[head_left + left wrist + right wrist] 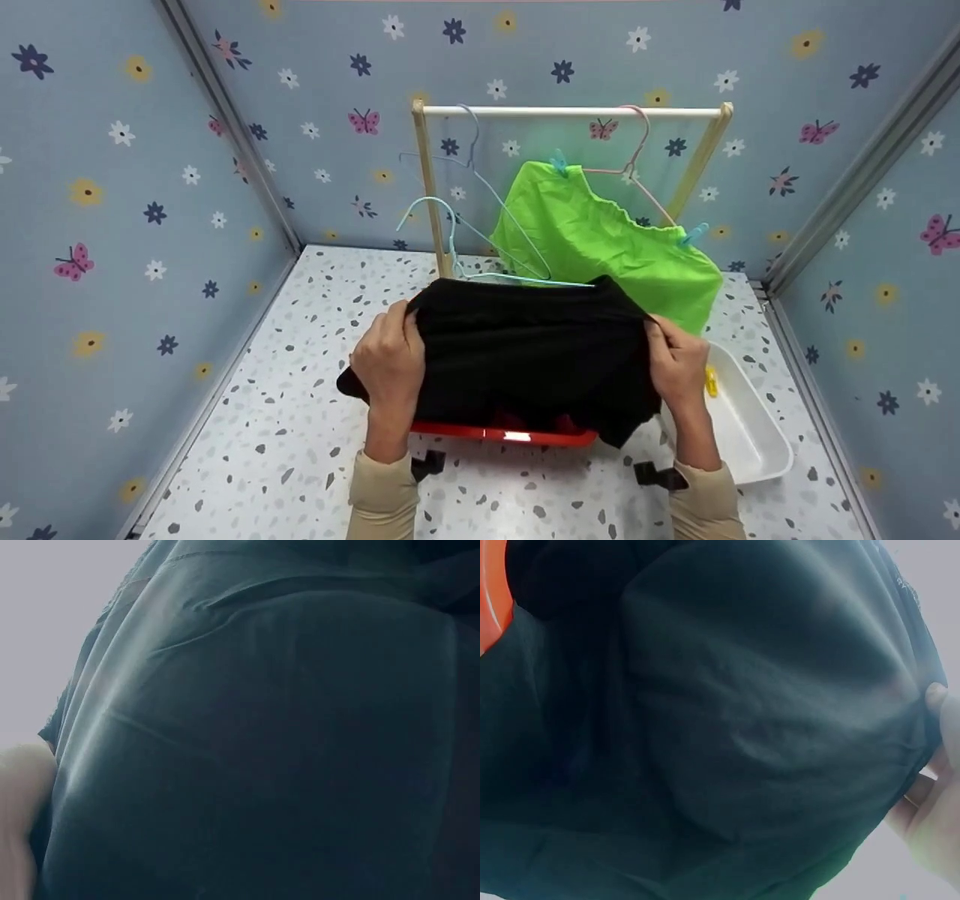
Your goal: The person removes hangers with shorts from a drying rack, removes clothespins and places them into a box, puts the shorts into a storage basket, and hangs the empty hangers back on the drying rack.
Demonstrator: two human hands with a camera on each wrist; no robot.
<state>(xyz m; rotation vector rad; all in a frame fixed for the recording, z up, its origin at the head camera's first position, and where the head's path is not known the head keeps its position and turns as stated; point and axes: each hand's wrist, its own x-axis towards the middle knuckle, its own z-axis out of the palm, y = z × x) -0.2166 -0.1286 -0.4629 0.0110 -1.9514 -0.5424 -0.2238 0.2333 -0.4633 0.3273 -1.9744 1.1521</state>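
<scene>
Both hands stretch a black garment [532, 352], shorts-like in shape, between them at its upper edge. My left hand [390, 352] grips its left corner with the thumb on the near side. The right hand [679, 364] pinches the opposite corner between thumb and curled fingers; in the right wrist view the fingertips [936, 694] show at the cloth's edge. Dark fabric [262, 735] fills most of the left wrist view. Just behind the garment's upper edge, a light blue hanger [525, 279] shows its hook and bar. Below hangs the cloth over a red basket [510, 435], mostly hidden.
A rack with a white rod [570, 112] stands at the back. On it hang a blue-grey hanger [474, 139] and a pink hanger [637, 150] with a green garment [600, 232] held by blue clothespins [694, 235]. A white tray [757, 442] at right contains a yellow clothespin [711, 381].
</scene>
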